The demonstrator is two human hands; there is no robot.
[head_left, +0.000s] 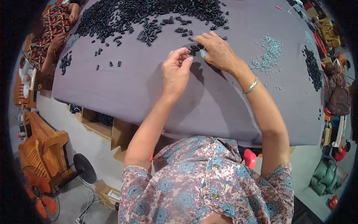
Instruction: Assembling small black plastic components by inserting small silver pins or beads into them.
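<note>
**Small black parts gathered under two hands on a grey cloth**

A little cluster of short black plastic tube pieces (194,47) lies on the grey cloth-covered table (209,104), just beside the fingertips of both hands. The pieces look light, stiff and smooth, likely to roll or scatter at a nudge; a fingertip pinch across the short barrel seems the surest hold.

The right hand (218,51) rests palm down over the cluster, fingers curled and touching the pieces, with something small and pale grey tucked under its thumb; what that is cannot be told. The left hand (176,71) is closed in a pinch, thumb against fingertips, but whether a piece sits in it cannot be seen. A silver bangle (251,86) circles the right wrist.

Beyond lies a broad heap of the same black pieces (149,15) across the far side of the table. To the right sits a scatter of small pale blue-grey parts (269,50), then another dark pile (312,67). At far left another person's hand (57,39) rests at the table edge.
</note>
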